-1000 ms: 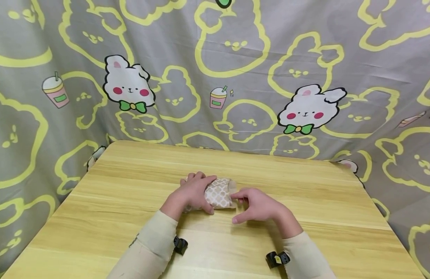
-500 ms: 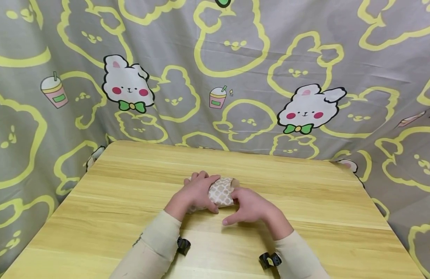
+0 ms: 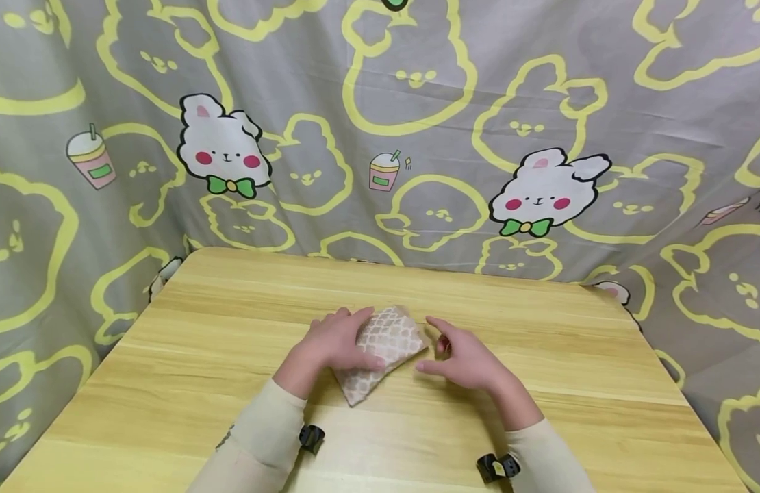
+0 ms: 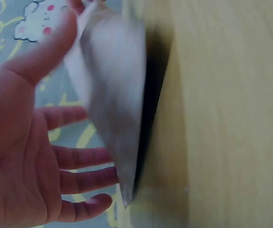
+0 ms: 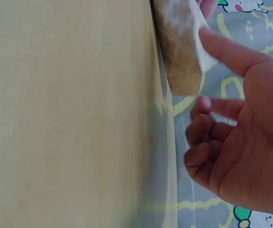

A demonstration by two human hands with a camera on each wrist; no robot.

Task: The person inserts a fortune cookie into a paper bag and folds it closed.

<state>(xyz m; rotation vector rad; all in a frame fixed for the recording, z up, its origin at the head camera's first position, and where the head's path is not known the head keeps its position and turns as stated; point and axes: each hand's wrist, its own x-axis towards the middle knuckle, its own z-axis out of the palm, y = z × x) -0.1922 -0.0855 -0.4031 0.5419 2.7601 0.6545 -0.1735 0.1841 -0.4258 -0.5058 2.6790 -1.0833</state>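
A flat beige paper bag (image 3: pixel 389 335) with a white lattice print lies at an angle near the middle of the wooden table. My left hand (image 3: pixel 339 339) holds its left side, thumb across the upper face and fingers at the far edge. In the left wrist view the bag (image 4: pixel 115 71) is blurred and tilted, one corner pointing down along the tabletop. My right hand (image 3: pixel 469 356) is by the bag's right corner, thumb and index finger spread apart. The right wrist view has the right thumb right at the bag's (image 5: pixel 181 61) edge, with the other fingers loosely bent.
The light wooden table (image 3: pixel 232 294) reaches back to a grey curtain (image 3: pixel 331 75) printed with yellow outlines and white rabbits, which also hangs at both sides. Black wrist cameras (image 3: pixel 497 468) are worn on both forearms, over beige sleeves (image 3: pixel 257 431).
The bag has turned from lying crosswise to a diagonal, its near corner swinging toward me. My right hand has drawn back rightward from the bag's end, and my left hand has shifted slightly left.
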